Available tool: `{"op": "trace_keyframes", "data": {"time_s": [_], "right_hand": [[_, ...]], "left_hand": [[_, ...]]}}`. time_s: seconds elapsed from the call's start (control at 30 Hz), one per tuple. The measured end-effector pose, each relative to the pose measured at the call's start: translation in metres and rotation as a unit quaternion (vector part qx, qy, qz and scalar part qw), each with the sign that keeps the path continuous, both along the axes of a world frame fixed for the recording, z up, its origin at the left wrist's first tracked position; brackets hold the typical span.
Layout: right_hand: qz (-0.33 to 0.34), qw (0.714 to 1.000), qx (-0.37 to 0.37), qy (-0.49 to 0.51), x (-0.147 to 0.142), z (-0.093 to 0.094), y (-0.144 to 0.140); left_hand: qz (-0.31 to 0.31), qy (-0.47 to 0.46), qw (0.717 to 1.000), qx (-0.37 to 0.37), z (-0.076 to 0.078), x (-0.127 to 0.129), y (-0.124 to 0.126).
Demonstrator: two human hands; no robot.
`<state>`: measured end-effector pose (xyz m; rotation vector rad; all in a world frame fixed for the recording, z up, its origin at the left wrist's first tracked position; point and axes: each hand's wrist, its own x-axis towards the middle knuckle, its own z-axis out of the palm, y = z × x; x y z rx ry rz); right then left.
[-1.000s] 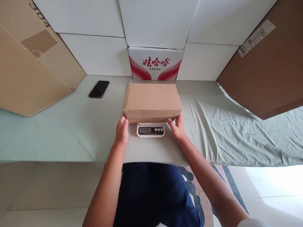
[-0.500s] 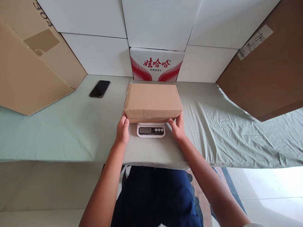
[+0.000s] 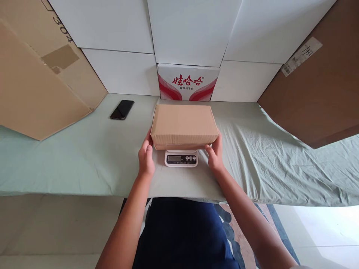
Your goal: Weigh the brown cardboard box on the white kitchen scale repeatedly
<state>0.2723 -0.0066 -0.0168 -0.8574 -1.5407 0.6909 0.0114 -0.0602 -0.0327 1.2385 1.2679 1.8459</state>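
A closed brown cardboard box point(image 3: 183, 124) rests on a small white digital scale point(image 3: 181, 158), whose display and buttons stick out at the front. My left hand point(image 3: 146, 156) touches the box's near left corner, fingers along its side. My right hand point(image 3: 215, 154) holds the near right corner the same way. Both hands rest low, by the pale green cloth point(image 3: 70, 157) that covers the table.
A black phone point(image 3: 122, 109) lies at the back left. A large tan carton point(image 3: 36, 78) leans on the left, a brown one point(image 3: 316, 89) on the right. White boxes and a red-and-white printed box point(image 3: 187, 82) line the back. The table's front edge is near my lap.
The view has shifted slightly, so everything sits lower in the picture. My hands have slid a little outward along the box's near corners; the box stays on the scale.
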Motion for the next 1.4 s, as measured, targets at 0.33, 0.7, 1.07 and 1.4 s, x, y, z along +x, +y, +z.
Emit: {"op": "trace_keyframes", "data": {"time_s": [0.33, 0.7, 1.07, 1.4], "right_hand": [[0.010, 0.995, -0.082, 0.046, -0.008, 0.011, -0.011], [0.017, 0.997, 0.026, 0.064, -0.035, 0.034, 0.128], [-0.002, 0.992, -0.084, 0.096, -0.042, -0.012, 0.153], [-0.103, 0.976, -0.151, 0.117, -0.019, -0.020, 0.156]], "left_hand": [[-0.034, 0.081, 0.996, -0.015, 0.004, 0.004, -0.005], [-0.034, -0.009, 0.999, -0.016, 0.019, -0.027, 0.144], [-0.018, -0.053, 0.995, -0.078, -0.024, -0.021, 0.171], [-0.039, -0.068, 0.991, -0.107, -0.015, -0.044, 0.168]]}}
